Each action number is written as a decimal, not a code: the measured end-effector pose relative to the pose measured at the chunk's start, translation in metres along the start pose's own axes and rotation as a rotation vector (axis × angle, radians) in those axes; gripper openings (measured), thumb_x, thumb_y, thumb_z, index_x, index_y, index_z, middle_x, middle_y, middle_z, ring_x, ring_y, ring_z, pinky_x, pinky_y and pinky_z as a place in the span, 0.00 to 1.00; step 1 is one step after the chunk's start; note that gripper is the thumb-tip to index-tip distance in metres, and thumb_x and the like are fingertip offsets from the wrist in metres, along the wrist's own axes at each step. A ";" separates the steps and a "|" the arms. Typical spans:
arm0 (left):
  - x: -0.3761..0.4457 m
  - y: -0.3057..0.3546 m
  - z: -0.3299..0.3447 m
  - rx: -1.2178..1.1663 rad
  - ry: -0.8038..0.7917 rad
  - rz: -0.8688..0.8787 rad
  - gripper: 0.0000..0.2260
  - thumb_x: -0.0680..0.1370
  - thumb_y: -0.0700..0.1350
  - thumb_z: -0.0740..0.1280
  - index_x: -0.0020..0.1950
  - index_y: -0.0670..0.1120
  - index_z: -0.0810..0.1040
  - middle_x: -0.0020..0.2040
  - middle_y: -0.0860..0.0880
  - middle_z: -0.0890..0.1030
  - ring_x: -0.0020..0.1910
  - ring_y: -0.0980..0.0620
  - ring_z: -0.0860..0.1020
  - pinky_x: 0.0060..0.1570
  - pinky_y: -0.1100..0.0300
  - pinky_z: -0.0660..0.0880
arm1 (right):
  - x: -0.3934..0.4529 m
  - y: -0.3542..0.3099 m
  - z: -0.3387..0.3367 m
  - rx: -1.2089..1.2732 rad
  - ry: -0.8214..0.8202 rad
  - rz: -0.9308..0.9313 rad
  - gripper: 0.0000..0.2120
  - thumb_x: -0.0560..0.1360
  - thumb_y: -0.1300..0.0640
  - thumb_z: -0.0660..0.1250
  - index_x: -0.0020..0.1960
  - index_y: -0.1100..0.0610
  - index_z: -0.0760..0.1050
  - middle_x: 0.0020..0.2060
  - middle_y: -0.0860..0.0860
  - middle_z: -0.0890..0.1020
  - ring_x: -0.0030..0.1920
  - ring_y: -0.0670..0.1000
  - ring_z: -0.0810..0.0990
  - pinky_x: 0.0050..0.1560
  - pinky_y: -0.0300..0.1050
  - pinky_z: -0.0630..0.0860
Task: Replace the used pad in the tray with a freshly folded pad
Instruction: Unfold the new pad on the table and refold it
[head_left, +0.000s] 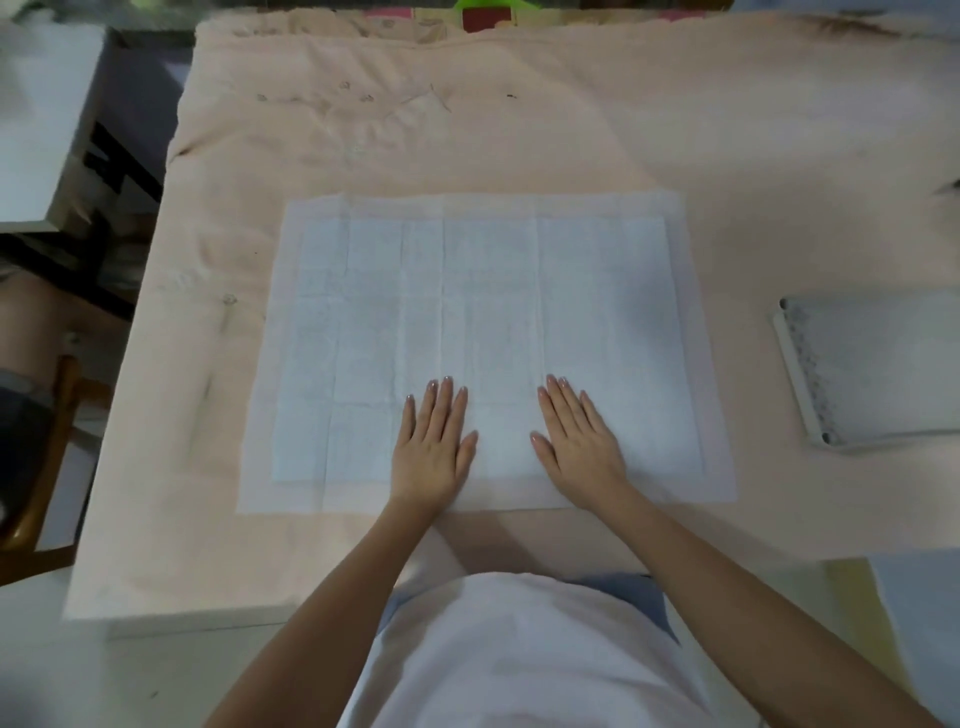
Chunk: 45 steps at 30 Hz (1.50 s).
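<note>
White pad (483, 291) under flat hands (434, 441)

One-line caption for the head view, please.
Left hand and right hand pressed flat on unfolded white absorbent pad; grey tray alongside.

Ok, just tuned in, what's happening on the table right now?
A person has a white pad spread flat and fully unfolded on the pink cloth-covered table. The left hand and right hand both lie palm-down with straight fingers on the pad's near edge, pressing it flat. No fold has been started yet. The tray sits apart at the right edge of the table, with a pad inside it.
</note>
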<state>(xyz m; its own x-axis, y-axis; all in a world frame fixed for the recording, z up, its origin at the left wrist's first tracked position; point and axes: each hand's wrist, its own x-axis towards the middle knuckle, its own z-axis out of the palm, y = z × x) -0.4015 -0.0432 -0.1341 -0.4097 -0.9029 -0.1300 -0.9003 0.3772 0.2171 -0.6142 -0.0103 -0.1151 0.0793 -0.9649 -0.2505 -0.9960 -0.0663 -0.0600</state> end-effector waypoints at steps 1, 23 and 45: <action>-0.001 0.001 0.000 -0.004 -0.005 -0.009 0.26 0.81 0.54 0.46 0.76 0.44 0.55 0.77 0.44 0.55 0.76 0.44 0.52 0.74 0.47 0.46 | -0.001 0.001 0.000 -0.014 -0.008 -0.008 0.32 0.80 0.43 0.36 0.75 0.62 0.51 0.75 0.57 0.55 0.76 0.54 0.54 0.76 0.53 0.51; -0.052 0.035 -0.025 0.287 0.089 0.487 0.21 0.73 0.39 0.65 0.66 0.38 0.74 0.62 0.35 0.77 0.62 0.35 0.75 0.55 0.37 0.74 | -0.050 -0.025 -0.008 -0.105 -0.136 -0.227 0.34 0.76 0.46 0.56 0.77 0.58 0.49 0.77 0.57 0.47 0.77 0.54 0.45 0.75 0.53 0.41; -0.058 -0.020 -0.063 0.049 0.333 0.027 0.18 0.64 0.35 0.52 0.42 0.39 0.81 0.39 0.43 0.80 0.36 0.42 0.80 0.46 0.51 0.79 | -0.068 -0.008 -0.023 0.117 0.340 0.036 0.30 0.48 0.71 0.77 0.51 0.65 0.81 0.51 0.60 0.83 0.51 0.59 0.83 0.53 0.55 0.78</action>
<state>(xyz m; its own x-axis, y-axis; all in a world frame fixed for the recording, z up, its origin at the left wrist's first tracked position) -0.3503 -0.0116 -0.0698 -0.3707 -0.9070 0.1997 -0.8990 0.4044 0.1680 -0.6121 0.0498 -0.0752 0.0069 -0.9967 0.0803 -0.9849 -0.0206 -0.1717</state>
